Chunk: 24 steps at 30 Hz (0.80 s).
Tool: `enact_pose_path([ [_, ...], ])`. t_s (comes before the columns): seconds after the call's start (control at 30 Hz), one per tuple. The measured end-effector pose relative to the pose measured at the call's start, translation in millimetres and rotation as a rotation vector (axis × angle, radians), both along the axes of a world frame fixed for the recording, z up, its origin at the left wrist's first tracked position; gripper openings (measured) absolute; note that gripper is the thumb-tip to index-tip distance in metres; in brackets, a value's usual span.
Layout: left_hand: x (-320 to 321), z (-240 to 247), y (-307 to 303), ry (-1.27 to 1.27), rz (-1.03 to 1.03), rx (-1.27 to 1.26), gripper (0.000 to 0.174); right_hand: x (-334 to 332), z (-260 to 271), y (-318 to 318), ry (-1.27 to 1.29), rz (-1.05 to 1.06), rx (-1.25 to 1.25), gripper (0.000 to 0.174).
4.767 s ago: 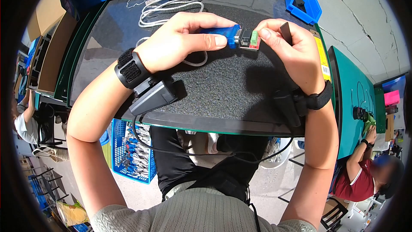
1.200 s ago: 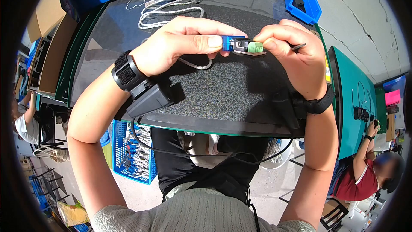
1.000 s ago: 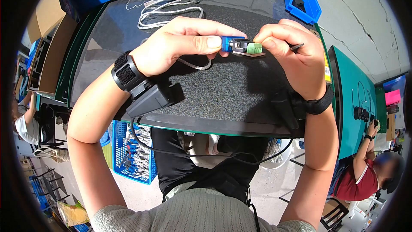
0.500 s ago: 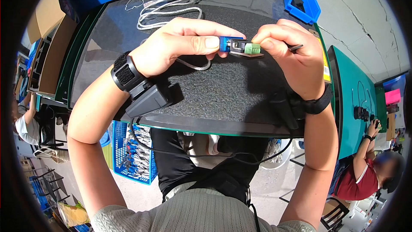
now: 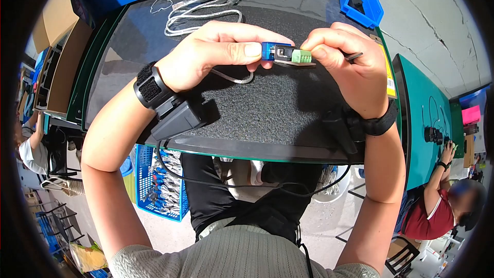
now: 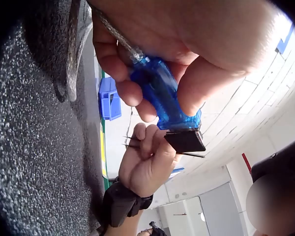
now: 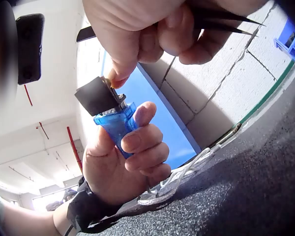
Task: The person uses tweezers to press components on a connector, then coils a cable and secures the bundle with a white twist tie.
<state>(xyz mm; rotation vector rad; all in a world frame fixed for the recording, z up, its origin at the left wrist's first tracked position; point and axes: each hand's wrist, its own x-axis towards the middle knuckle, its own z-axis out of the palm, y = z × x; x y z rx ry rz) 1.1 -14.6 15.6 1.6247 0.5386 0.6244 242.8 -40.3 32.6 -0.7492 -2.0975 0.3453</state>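
In the head view my left hand [image 5: 211,54] pinches the translucent blue plug [image 5: 268,50] of a silvery cable between thumb and fingers. Joined to its end is a small adapter board with a black connector [image 7: 98,96] and a green screw terminal block [image 5: 301,56]. The thumb and forefinger of my right hand [image 5: 355,62] pinch the board's terminal end. Black tweezers [image 7: 221,14] lie across that same palm under the curled fingers, their two points sticking out in the right wrist view. Both hands are raised over a dark textured mat [image 5: 242,110].
The silvery cable [image 5: 177,32] lies coiled at the back of the table. A blue bin [image 5: 361,2] stands at the back right, and a yellow label [image 5: 387,72] lies by the right edge. Below the table is a blue basket [image 5: 159,211] of cables. Another person [image 5: 427,208] works at the right.
Since the oldest frame, the plug and board have turned from showing the red board face to showing the terminal block edge-on. Over the last second both hands shifted slightly left.
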Motion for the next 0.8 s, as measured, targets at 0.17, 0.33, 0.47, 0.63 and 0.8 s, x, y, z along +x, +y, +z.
enact_pose_path([
  [0.17,0.3,0.2,0.1,-0.023,-0.013,-0.006,0.049,2.1,0.6,0.0,-0.016,-0.006,-0.003,0.008],
  [0.33,0.3,1.0,-0.9,-0.011,-0.018,-0.012,0.049,1.0,0.5,-0.7,0.001,0.005,0.007,0.007],
  [0.47,-0.2,1.1,-1.6,0.004,-0.005,-0.006,0.049,1.0,1.3,-1.0,-0.03,-0.005,0.026,0.008],
  [0.63,-0.1,2.3,-1.5,-0.022,-0.028,-0.034,0.049,1.2,0.3,-1.4,-0.009,0.004,0.014,0.008],
  [0.8,0.4,0.5,-1.0,-0.03,-0.022,-0.045,0.048,3.8,0.0,0.1,-0.025,0.035,0.023,0.009],
])
